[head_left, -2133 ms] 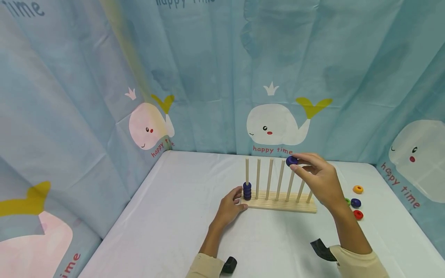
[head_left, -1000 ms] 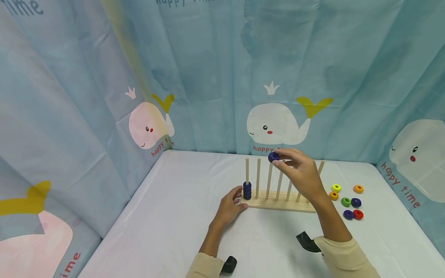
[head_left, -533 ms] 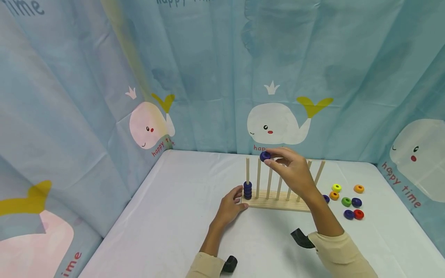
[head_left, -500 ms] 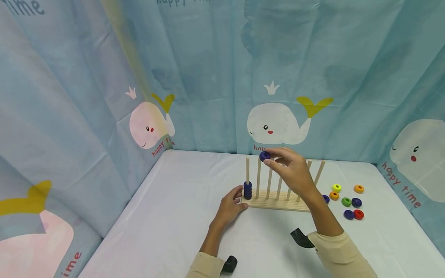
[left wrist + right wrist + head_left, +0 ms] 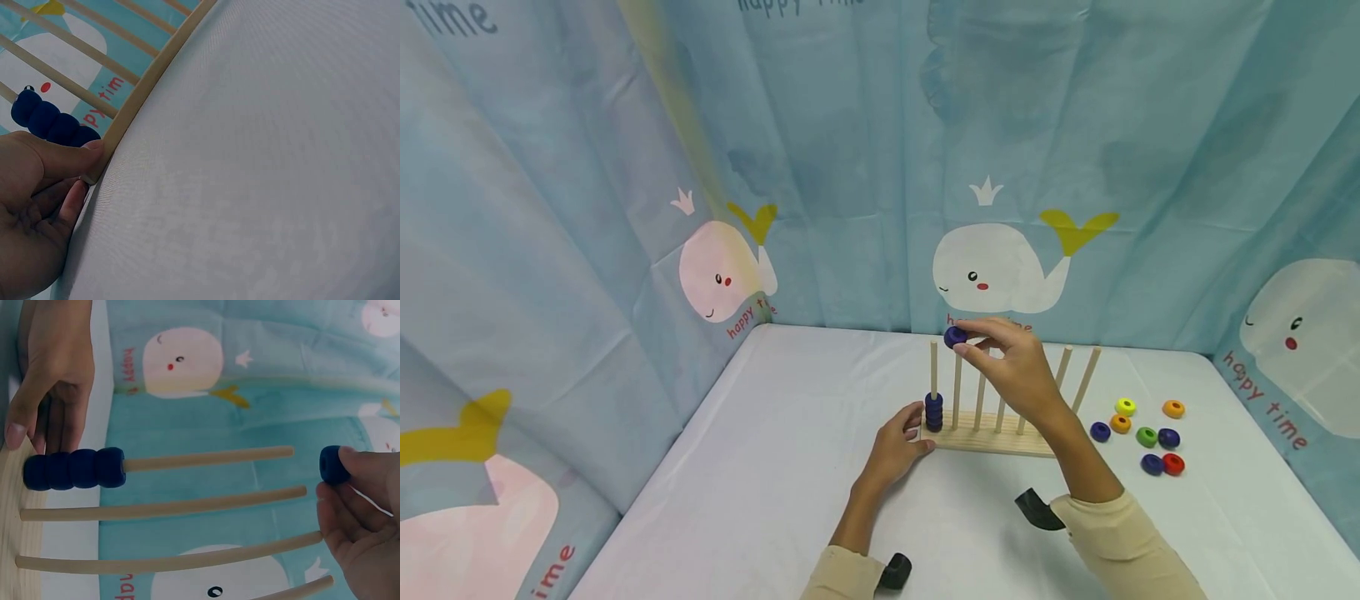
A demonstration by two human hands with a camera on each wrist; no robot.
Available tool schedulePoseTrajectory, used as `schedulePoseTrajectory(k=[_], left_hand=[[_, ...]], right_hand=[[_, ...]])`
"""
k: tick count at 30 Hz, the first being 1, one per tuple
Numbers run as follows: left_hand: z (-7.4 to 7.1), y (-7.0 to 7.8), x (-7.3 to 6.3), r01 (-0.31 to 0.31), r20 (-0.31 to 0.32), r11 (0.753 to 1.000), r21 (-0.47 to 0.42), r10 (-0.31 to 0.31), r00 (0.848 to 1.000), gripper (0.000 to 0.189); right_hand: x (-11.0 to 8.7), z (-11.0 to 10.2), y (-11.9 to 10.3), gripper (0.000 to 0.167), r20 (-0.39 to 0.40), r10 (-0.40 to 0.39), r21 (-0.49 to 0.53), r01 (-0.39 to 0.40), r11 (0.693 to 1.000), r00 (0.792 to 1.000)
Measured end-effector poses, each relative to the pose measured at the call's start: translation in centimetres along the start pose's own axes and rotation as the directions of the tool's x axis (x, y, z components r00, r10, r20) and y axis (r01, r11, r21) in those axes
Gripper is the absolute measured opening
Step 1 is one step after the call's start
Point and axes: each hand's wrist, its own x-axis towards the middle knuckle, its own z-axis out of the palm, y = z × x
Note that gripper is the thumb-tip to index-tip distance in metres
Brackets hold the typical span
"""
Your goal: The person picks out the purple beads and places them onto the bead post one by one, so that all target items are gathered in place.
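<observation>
Likely stacking, the right hand (image 5: 1013, 369) is pinching a blue bead (image 5: 955, 337), probably needing centring over the nine-o'clock peg (image 5: 934, 367); the left hand (image 5: 893, 447) is gripping the base (image 5: 988, 441).

Around you hangs a pale blue curtain (image 5: 850, 125), creased, walling in the far, left and right sides. You see whales (image 5: 985, 258) printed on it: a white one at the far middle, a pinkish one at the far left, a pinkish one cut off at the near left, and a white one at the right. Yellow-green tails (image 5: 1072, 240) show on three, small crowns (image 5: 986, 193) above two. Red lettering (image 5: 1263, 400) reads "happy time"; larger blue letters (image 5: 801, 7) run high up. A yellowish strip (image 5: 662, 100) descends at the far left. Below you spreads a white cloth (image 5: 737, 483), softly lit.
</observation>
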Motion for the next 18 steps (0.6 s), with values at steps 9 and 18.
schedulePoseTrajectory(k=[9, 18], left_hand=[[-0.1, -0.3, 0.0, 0.005, 0.003, 1.0, 0.008, -0.005, 1.0, 0.071], [0.0, -0.2, 0.0, -0.004, 0.005, 1.0, 0.009, 0.004, 1.0, 0.071]], right_hand=[[0.3, 0.7, 0.3, 0.033, 0.005, 0.044, -0.024, -0.044, 0.999, 0.999], [0.7, 1.2, 0.3, 0.034, 0.037, 0.062, -0.04, -0.06, 0.997, 0.997]])
